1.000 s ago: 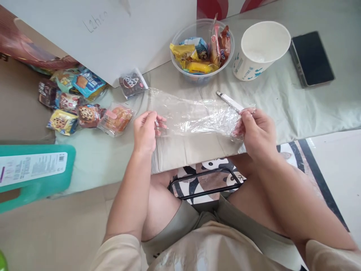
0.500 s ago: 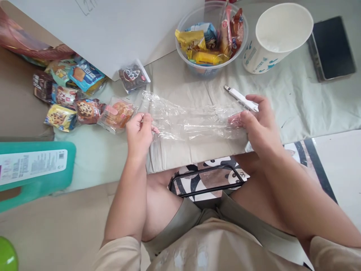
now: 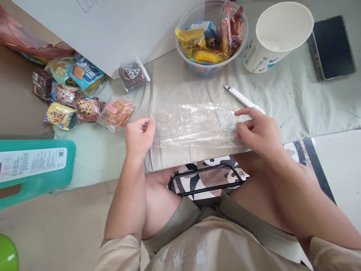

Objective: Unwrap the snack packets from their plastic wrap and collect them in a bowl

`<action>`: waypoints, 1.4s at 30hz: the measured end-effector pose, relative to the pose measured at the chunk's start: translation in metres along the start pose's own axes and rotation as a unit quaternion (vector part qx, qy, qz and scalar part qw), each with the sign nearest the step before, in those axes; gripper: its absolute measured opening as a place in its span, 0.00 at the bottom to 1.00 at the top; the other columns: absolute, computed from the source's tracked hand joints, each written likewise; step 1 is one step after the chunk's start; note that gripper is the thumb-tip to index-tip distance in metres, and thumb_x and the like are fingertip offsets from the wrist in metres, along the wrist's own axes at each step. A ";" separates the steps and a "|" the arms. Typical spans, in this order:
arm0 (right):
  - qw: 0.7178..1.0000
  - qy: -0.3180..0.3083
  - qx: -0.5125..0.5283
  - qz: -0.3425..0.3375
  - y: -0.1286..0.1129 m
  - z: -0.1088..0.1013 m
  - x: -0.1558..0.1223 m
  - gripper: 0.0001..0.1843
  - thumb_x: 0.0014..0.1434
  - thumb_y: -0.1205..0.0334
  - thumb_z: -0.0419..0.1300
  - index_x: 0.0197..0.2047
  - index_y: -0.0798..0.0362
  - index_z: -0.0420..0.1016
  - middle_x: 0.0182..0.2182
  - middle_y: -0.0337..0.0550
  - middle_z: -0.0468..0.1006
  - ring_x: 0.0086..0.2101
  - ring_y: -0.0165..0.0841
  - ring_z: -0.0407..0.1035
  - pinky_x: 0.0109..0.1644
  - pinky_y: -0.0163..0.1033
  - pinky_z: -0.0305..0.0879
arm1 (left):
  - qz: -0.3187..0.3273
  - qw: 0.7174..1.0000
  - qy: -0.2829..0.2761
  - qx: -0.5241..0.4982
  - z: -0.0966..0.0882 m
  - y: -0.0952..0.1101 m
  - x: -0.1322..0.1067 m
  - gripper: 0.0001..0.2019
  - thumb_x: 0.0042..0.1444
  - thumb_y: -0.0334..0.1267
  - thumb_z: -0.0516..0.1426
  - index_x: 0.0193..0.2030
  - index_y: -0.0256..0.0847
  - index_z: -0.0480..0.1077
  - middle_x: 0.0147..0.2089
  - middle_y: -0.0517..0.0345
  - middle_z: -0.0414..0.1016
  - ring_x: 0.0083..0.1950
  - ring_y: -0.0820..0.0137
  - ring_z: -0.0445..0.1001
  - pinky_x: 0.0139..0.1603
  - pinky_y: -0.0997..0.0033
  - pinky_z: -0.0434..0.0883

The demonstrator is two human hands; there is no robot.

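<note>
A thin, crinkled clear plastic bag [image 3: 194, 126] is spread flat between my two hands, just above or on the cloth. My left hand [image 3: 139, 137] is closed, pinching the bag's left edge between thumb and fingers. At the right edge, my right hand [image 3: 261, 131] has its index finger stretched out over the bag, while the thumb and curled fingers close on the plastic below. A white box cutter [image 3: 244, 98] lies just behind my right hand, its lower end partly hidden by the fingers. Left of my left hand sits a wrapped orange-brown cake [image 3: 117, 113].
Several wrapped snacks [image 3: 88, 109] lie at left, and a dark wrapped snack [image 3: 132, 75] is by the white box [image 3: 113, 30]. Behind stand a clear tub [image 3: 184, 62] of snacks, a paper cup [image 3: 258, 56] and a phone [image 3: 334, 49]. A green container [image 3: 56, 169] is front left.
The bag, bunched and twisted before, is now spread wider and flatter. My right hand has moved slightly downward, and its index finger now reaches left over the bag.
</note>
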State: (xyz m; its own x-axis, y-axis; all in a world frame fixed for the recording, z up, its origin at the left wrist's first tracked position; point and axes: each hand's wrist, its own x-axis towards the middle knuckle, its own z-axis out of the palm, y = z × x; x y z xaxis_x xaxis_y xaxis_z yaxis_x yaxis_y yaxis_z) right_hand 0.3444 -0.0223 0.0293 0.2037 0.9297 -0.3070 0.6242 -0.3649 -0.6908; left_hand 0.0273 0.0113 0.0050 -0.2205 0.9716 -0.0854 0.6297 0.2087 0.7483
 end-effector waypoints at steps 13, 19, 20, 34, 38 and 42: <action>0.986 -0.022 -0.165 0.006 0.007 -0.010 -0.002 0.14 0.53 0.67 0.55 0.37 0.48 0.82 0.16 0.36 0.68 0.23 0.36 0.63 0.35 0.43 0.60 | -0.025 0.988 -0.008 0.151 0.002 0.007 0.000 0.15 0.55 0.43 0.59 0.21 0.42 0.64 0.17 0.66 0.58 0.22 0.75 0.56 0.28 0.70 0.56; 0.981 -0.006 -0.193 -0.011 0.008 -0.009 0.001 0.16 0.54 0.66 0.55 0.41 0.47 0.82 0.22 0.39 0.74 0.25 0.37 0.65 0.35 0.43 0.59 | -0.019 0.980 -0.011 0.198 0.000 0.005 -0.003 0.13 0.52 0.41 0.61 0.22 0.42 0.65 0.18 0.67 0.62 0.23 0.74 0.59 0.31 0.69 0.59; 0.981 -0.007 -0.194 -0.012 0.010 -0.008 0.001 0.15 0.55 0.65 0.55 0.41 0.47 0.82 0.23 0.40 0.75 0.25 0.38 0.66 0.35 0.43 0.60 | -0.021 0.980 -0.017 0.195 -0.001 0.004 -0.004 0.13 0.51 0.41 0.62 0.21 0.42 0.64 0.18 0.67 0.61 0.23 0.74 0.59 0.31 0.69 0.59; 0.899 0.116 -0.205 -0.370 0.009 0.038 -0.016 0.22 0.65 0.64 0.53 0.60 0.49 0.76 0.59 0.55 0.77 0.61 0.49 0.70 0.65 0.57 0.67 | 0.389 0.902 -0.064 0.177 0.049 0.053 -0.048 0.15 0.64 0.30 0.53 0.53 0.41 0.76 0.56 0.48 0.82 0.61 0.59 0.78 0.64 0.56 0.73; 0.900 0.006 -0.260 -0.351 0.004 0.061 -0.015 0.37 0.61 0.63 0.52 0.74 0.56 0.63 0.74 0.54 0.63 0.74 0.54 0.54 0.75 0.63 0.53 | 0.281 0.914 -0.163 0.244 0.060 0.056 -0.044 0.30 0.63 0.30 0.52 0.72 0.42 0.65 0.79 0.49 0.61 0.82 0.51 0.54 0.81 0.39 0.53; 0.907 -0.018 -0.295 -0.300 0.009 0.058 -0.007 0.39 0.64 0.57 0.50 0.77 0.58 0.59 0.77 0.56 0.56 0.75 0.59 0.49 0.76 0.68 0.47 | 0.219 0.920 -0.199 0.258 0.058 0.040 -0.031 0.36 0.61 0.33 0.53 0.78 0.47 0.58 0.83 0.55 0.50 0.84 0.47 0.44 0.81 0.30 0.42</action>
State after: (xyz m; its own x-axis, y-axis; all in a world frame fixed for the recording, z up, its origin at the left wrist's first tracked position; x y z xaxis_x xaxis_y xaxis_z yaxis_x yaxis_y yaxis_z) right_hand 0.3049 -0.0355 -0.0127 -0.3248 0.9456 -0.0193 0.9115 0.3075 -0.2730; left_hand 0.1023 -0.0043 -0.0003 0.3637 0.9174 -0.1616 0.8855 -0.2867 0.3656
